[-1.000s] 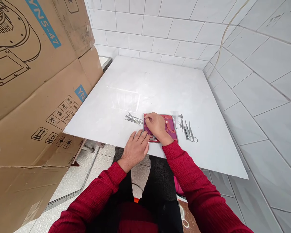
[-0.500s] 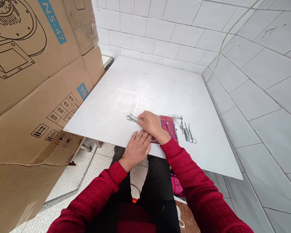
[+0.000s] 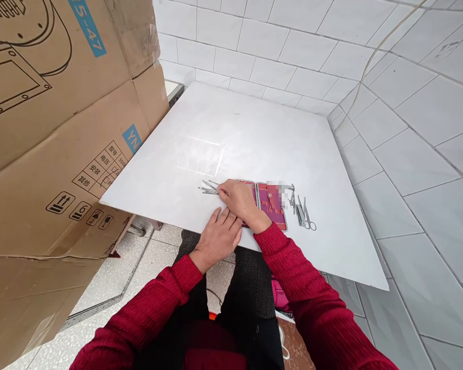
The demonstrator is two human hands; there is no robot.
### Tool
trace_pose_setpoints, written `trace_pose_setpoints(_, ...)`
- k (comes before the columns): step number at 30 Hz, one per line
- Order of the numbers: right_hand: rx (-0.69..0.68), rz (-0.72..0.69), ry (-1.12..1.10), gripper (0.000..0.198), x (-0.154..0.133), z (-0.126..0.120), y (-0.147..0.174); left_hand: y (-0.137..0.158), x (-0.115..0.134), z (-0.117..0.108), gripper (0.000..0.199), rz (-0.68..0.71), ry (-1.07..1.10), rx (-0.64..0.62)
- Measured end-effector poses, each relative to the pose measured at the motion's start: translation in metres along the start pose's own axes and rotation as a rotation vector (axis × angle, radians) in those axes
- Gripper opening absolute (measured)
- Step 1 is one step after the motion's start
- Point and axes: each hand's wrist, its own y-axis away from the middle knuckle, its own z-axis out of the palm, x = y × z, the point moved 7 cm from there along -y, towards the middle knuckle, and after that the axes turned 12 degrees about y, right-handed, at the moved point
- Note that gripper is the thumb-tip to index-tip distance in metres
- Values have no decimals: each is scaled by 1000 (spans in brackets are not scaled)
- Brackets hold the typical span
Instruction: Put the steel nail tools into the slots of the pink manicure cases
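Note:
A manicure case [image 3: 274, 218], red and purple inside, lies spread open near the table's front edge. My right hand [image 3: 239, 198] reaches across its left half and hides most of it. The fingers of this hand are closed at the right ends of several thin metal manicure tools [image 3: 207, 188], which fan out to the left. My left hand [image 3: 220, 237] lies flat with its fingers stretched, just below the right one at the case's near left side. Right of the case lie small scissors [image 3: 310, 222], nail clippers [image 3: 300, 215] and other metal tools.
The white tabletop [image 3: 262, 136] meets tiled walls [image 3: 262, 38] behind and at the right. A tall cardboard box [image 3: 111, 128] stands along its left side. A thin cable [image 3: 364, 67] runs down the right corner.
The metal tools at my right fingertips are fanned out differently. My right hand has shifted slightly, and more of the case's left half shows behind it. My left hand stays almost still.

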Motion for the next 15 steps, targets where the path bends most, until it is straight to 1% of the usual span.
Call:
trace_pose_setpoints(6,2,-9,66,29,3,-5,-3,1,0,2,40,-6,-19,-23)
trace_pose_setpoints(10,14,-22,52,29,3,-8,-2,0,0,2,41,-10,-16,-33)
trace_pose_setpoints(13,72,-69,11,27,1,-13,2,1,0,2,40,-9,-19,-34)
trace_pose_setpoints(15,79,-119,-18,24,-2,-13,4,1,0,2,40,-4,-18,-32)
